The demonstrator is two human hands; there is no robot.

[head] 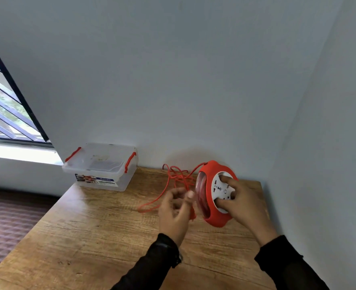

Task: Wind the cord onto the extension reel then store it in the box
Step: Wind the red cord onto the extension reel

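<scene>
Reel [209, 197] upright (sockets facing right), gripped by hands.

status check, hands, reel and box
Right hand grips reel upright on table. Left hand blurred at cord, mostly loose. Box lidded, apart.

Red reel [214, 194] held on edge above the wooden worktop [102, 225] — right hand [243, 203] spread over its white socket face, left hand [176, 208] blurred just beside it, fingers [190, 194] curled at the red cord [174, 181]. Loose cord tangled behind — clear lidded box [102, 167] well apart, by the wall.
</scene>
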